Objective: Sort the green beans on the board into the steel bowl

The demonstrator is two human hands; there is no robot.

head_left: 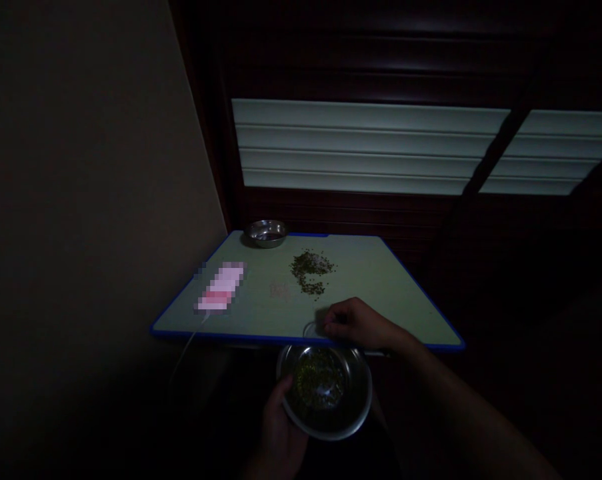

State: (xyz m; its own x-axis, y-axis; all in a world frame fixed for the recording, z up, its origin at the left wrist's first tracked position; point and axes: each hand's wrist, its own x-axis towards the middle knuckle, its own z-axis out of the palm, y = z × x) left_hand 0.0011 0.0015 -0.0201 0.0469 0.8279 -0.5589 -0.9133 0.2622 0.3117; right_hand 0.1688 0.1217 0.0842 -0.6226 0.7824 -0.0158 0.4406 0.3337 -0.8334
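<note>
The work in hand looks like gathering seeds into the steel bowl — the left hand grips its rim just below the front edge of the counter, while the right hand is curled at that edge, holding what I cannot tell. The next move calls for a steady bowl, the loose seed pile lying mid-counter.

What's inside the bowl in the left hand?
Small greenish grains lie across the bottom of the steel bowl, with a patch of glare on them. The grains cover the floor there, so anything beneath them can't be seen; the light is dim too.
</note>
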